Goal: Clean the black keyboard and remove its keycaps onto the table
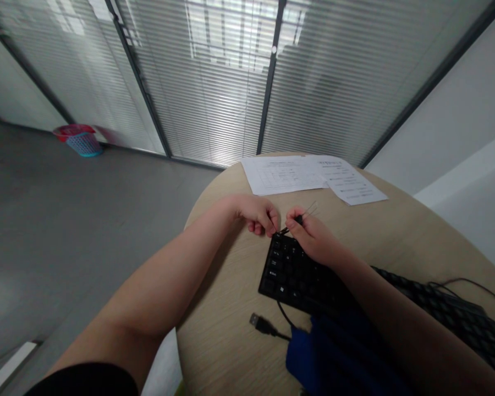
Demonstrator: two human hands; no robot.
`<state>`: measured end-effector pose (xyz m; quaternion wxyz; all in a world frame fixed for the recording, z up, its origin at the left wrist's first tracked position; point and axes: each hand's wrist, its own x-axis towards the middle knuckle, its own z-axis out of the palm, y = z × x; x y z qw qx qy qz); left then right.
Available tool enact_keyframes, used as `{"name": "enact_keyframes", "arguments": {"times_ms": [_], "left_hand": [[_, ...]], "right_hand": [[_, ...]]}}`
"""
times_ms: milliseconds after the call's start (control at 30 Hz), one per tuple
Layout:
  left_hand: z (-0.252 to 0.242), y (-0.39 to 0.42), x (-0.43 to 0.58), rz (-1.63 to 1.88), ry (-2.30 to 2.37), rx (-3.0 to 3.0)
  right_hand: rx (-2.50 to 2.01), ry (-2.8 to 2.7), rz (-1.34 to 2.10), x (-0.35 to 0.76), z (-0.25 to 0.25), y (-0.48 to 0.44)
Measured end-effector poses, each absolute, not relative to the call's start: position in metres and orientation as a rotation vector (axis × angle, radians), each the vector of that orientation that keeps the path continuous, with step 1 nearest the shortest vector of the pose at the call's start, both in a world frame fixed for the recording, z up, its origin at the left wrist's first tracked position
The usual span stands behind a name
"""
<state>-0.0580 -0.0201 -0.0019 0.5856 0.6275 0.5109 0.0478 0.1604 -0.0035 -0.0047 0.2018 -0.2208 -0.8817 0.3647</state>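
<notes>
The compact black keyboard (291,272) lies flat on the table (226,341), key side up. Its long axis runs from the short end at the person's left toward the right and slightly nearer the person, passing beneath the right forearm. The far left corner is located just beside the fingertips of the left hand (258,212); from there, the keyboard body extends to the right and toward the person. These fingers are curled; whether they are clamped on the corner or on the tool end cannot be determined.

The right hand (313,236) is positioned above the far edge of the keyboard and is the nearer hand to the main key area. Its thumb and fingers are clamped on a slim black-handled tool (299,219). The tool slants from the far left corner up to the right, with thin wires projecting beyond the grip.

A USB plug (266,326) rests near the keyboard's front edge, beside a blue cloth (305,352). A second keyboard (437,305) is situated to the right; printed sheets (286,177) lie at the table's far side.
</notes>
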Motion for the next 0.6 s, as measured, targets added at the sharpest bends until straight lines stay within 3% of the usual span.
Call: {"name": "enact_keyframes", "arguments": {"times_ms": [600], "left_hand": [[-0.0024, -0.0195, -0.0569, 0.127, 1.179, 1.471]], "right_hand": [[-0.683, -2.522, 0.854, 0.1605, -0.0014, -0.0124]]}}
